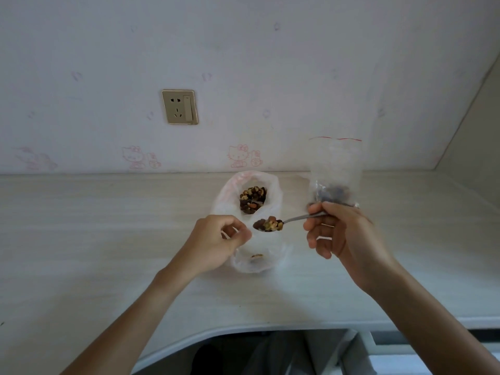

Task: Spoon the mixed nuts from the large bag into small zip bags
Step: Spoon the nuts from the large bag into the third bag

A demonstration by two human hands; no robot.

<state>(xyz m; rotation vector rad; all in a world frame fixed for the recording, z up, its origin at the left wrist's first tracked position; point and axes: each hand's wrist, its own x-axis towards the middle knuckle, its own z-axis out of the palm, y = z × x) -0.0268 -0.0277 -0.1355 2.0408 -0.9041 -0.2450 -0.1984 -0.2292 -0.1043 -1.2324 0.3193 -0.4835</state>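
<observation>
A large thin white plastic bag lies open on the table, with mixed nuts showing in its mouth. My left hand pinches the bag's near edge between thumb and curled fingers. My right hand grips the handle of a metal spoon. The spoon's bowl is heaped with nuts and hovers over the bag, just right of my left hand. A small clear zip bag with a red seal line stands upright right behind my right hand, with some nuts at its bottom. Whether the hand touches it is unclear.
The pale wooden table runs along a wall with a gold power socket. A side panel closes off the right end. The table's front edge curves inward near my body. A few nuts sit in the bag's near fold.
</observation>
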